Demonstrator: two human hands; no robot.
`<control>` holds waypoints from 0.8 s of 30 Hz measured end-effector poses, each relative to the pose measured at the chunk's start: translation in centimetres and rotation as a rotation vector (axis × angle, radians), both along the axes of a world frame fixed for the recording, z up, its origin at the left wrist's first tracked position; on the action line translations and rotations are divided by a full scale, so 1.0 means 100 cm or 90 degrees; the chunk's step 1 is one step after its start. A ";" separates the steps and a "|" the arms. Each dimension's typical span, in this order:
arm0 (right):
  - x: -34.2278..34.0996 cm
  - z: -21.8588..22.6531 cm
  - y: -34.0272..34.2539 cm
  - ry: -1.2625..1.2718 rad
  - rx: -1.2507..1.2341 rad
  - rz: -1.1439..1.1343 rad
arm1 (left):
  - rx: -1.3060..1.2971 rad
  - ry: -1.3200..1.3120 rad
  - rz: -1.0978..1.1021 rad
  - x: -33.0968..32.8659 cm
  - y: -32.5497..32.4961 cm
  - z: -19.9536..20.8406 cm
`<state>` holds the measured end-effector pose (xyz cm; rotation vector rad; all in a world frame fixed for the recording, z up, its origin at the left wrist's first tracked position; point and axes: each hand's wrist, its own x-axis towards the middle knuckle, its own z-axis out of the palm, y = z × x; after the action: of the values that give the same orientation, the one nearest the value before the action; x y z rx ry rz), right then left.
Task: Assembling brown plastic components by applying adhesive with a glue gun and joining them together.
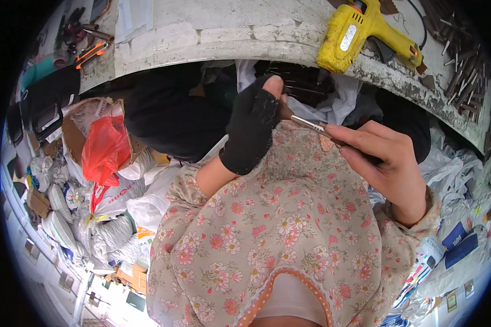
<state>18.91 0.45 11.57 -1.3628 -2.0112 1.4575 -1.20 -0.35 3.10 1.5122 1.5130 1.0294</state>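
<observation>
Over my lap I hold a slim brush (308, 123) with a silver metal ferrule, slanting between my two hands. My left hand (251, 128), in a black fingerless glove, is closed around its brown upper end, and the fingers hide most of that part. My bare right hand (384, 155) pinches the lower end between thumb and fingers. A floral smock (289, 218) covers my body under both hands. Just beyond them, on the table edge, lies a yellow hot glue gun (341, 41) with its nozzle pointing toward me.
The worn white table (202, 35) curves across the top. At its right lies a pile of brushes (466, 82) with silver and brown parts. Orange-handled cutters (91, 54) rest at its left. A red plastic bag (106, 147) sits in a carton on the left, among white bags.
</observation>
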 end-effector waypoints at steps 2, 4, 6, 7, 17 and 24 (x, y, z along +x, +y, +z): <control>-0.006 0.006 0.003 -0.038 0.040 0.041 | -0.257 -0.303 0.002 -0.003 0.006 0.023; -0.013 0.011 0.003 -0.050 0.031 0.042 | -0.247 -0.291 0.015 -0.005 0.006 0.027; -0.019 0.009 0.002 -0.061 0.028 0.045 | -0.232 -0.278 0.027 -0.007 0.009 0.023; -0.021 0.003 0.002 -0.056 0.035 0.031 | -0.214 -0.252 0.000 -0.009 0.011 0.016; -0.020 -0.052 -0.007 0.082 -0.116 -0.085 | 0.029 -0.046 -0.297 -0.041 0.016 -0.018; -0.016 -0.165 -0.007 -0.160 0.064 -0.083 | 0.280 0.209 -0.248 -0.035 0.024 -0.009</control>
<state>17.35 -0.25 -4.95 -1.6696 -2.0655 1.1614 -4.71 2.06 2.15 2.2710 1.1650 0.9473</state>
